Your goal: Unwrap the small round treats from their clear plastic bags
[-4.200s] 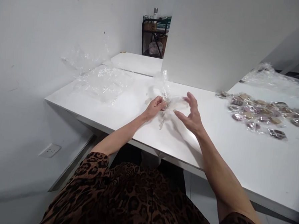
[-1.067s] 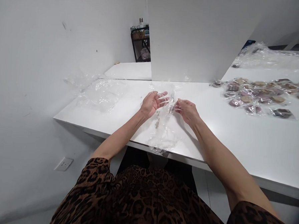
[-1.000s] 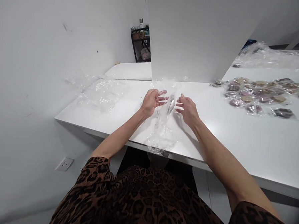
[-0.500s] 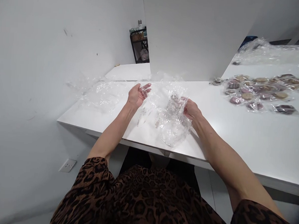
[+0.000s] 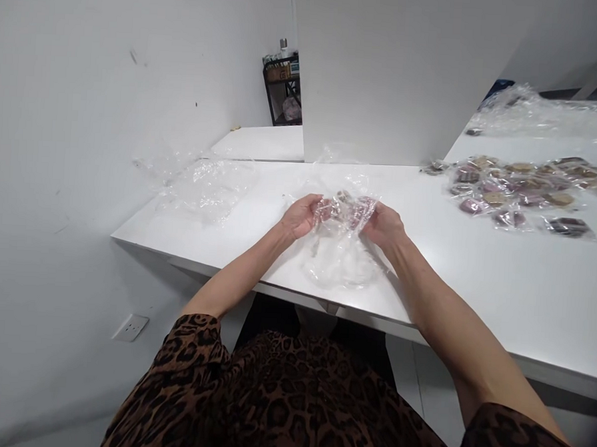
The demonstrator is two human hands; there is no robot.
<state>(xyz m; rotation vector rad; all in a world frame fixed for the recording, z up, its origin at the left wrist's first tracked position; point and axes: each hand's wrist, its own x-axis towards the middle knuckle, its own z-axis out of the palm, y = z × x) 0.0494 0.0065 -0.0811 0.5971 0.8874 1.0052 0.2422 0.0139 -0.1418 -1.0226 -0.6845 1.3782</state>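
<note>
Between my hands, low over the white table, is a crumpled clear plastic bag (image 5: pixel 344 256). Small brownish and pink pieces (image 5: pixel 344 198) show through the film, too blurred to name. My left hand (image 5: pixel 303 215) grips the bag's left side, fingertips close to those pieces. On the other side my right hand (image 5: pixel 380 222) is closed on the film, its fingers partly behind the plastic. More crumpled clear plastic (image 5: pixel 203 188) lies on the table to the left of my left hand.
Several small clear-wrapped items (image 5: pixel 525 192), pink, tan and dark, lie on the white table (image 5: pixel 480 286) at the right. Behind them is a heap of clear plastic (image 5: pixel 549 116). A white panel (image 5: pixel 386 75) stands at the table's back edge; a dark shelf (image 5: pixel 281 89) is beyond it.
My left hand has moved right and slightly down, from partly open to closed on the bag. The hands are closer together, and the pieces inside the film now show between them.
</note>
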